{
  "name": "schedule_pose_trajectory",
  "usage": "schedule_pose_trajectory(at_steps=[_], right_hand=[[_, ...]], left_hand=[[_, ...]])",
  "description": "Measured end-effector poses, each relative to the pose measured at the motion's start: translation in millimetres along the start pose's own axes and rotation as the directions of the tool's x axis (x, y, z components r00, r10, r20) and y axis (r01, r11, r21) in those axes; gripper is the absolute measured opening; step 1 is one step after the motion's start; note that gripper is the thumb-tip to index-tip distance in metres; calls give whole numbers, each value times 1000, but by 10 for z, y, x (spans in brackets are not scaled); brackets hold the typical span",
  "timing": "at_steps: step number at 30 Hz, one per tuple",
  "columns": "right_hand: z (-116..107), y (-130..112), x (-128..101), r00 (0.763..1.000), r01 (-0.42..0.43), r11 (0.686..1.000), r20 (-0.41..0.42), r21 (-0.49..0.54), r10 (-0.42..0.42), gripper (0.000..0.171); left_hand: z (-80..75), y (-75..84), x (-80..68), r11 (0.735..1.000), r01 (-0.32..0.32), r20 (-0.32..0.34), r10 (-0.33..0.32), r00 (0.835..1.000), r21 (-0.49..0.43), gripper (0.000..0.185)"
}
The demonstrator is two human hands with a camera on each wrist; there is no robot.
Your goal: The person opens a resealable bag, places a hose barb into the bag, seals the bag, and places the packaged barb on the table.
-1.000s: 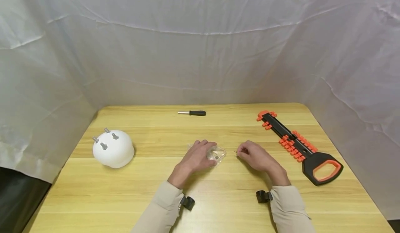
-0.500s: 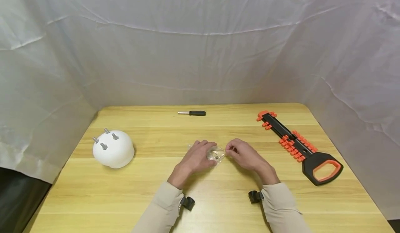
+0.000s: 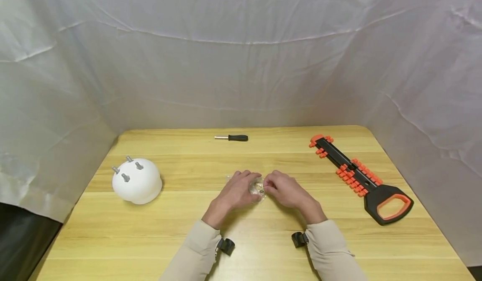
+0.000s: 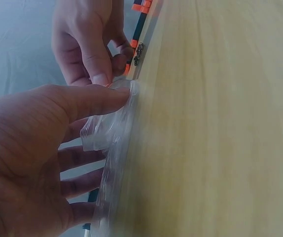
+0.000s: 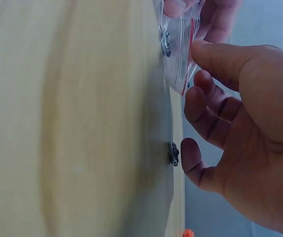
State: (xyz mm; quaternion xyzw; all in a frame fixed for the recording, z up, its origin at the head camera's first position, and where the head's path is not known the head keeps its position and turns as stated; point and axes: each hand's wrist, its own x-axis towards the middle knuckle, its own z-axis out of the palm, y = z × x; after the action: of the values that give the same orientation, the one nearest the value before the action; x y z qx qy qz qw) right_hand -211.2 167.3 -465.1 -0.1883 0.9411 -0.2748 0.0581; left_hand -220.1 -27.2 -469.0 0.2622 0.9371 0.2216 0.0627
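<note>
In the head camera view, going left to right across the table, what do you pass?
White dome → left hand → clear plastic bag → right hand → orange and black tool holder.

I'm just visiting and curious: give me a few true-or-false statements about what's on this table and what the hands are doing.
1. Both hands meet at a clear plastic bag. True.
2. The screwdriver lies in the right hand. False: it lies alone at the table's far edge.
3. The white dome sits on the person's left. True.
4. The left hand grips the orange and black tool. False: that tool lies untouched on the right.
</note>
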Motion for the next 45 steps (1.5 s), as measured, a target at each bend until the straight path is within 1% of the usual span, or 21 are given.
schedule_pose_trajectory(at_steps=[3,10,17,24,33,39,45], right_hand=[[6,-9,9,1000,-13,1000,0,2,13,4],[-56,21,-25,999,-24,998,-37,56,26,7],[-153,150,-83,994,-48,996,-91,81,55,9],[-242,292,-140,985,-105,991,-131,79,115,9],[-279,444,-194,981,-151,987,-118,50,156,13],[-267,460,-182,979,-191,982,-75,12,191,8],[-247,446,-152,977,-211,977,-48,-29,210,8]], left_hand=[[2,1,4,1000,-4,0,4,1000,-1,68],[-15,-20,5,1000,-8,-5,8,1000,-2,68],[-37,-32,5,1000,7,-4,-7,1000,-11,68],[-33,-31,4,1000,16,-8,-16,1000,-22,68],[-27,-25,-16,999,19,-5,-19,1000,-34,69],[-16,-8,-22,999,18,2,-18,1000,-46,69],[-10,12,-19,998,13,2,-13,1000,-60,68]])
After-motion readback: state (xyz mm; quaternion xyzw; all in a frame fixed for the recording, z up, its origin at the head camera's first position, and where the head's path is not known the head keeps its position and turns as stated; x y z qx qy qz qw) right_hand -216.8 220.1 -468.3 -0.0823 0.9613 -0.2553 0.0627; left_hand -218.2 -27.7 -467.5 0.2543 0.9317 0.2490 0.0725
